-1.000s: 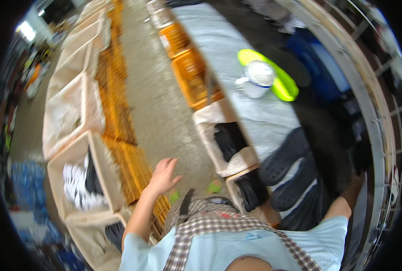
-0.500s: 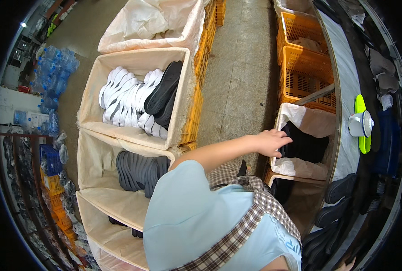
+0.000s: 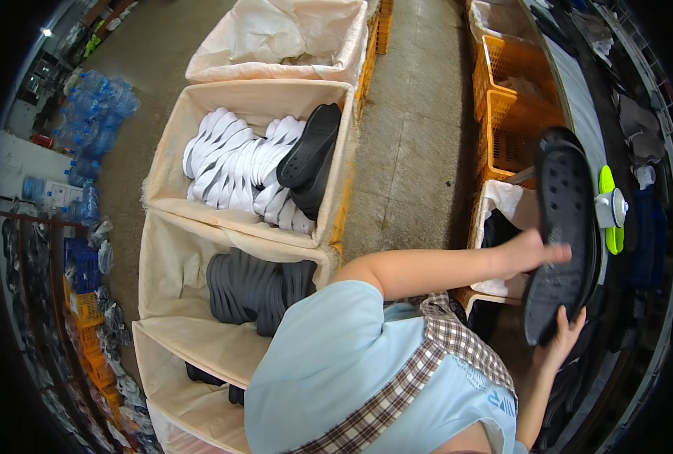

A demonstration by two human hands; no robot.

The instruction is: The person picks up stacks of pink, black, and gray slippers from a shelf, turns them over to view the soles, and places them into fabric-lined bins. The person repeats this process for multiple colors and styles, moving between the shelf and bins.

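A black shoe sole (image 3: 565,181) with round dimples is held upright at the right, and a second dark edge shows behind it. My left hand (image 3: 524,253) is closed on its left side, with a finger or thumb across its face. At its lower end my right hand (image 3: 565,337) grips the edge, thumb up along the side. What the fingers do behind the sole is hidden. Partly behind my left hand stands a white-lined box (image 3: 495,286) with black pieces (image 3: 497,227) in it.
To the left, cloth-lined crates (image 3: 155,189) hold white straps (image 3: 227,163), black soles (image 3: 310,147) and grey pieces (image 3: 257,291). Orange crates (image 3: 495,98) stand along the bench (image 3: 578,91). On it lie a neon-green sole (image 3: 615,240) and a white enamel cup (image 3: 612,208).
My left hand has moved right, out of the lined box, and now grips the black sole. My right hand has risen into view and holds its lower end. The view has shifted slightly.
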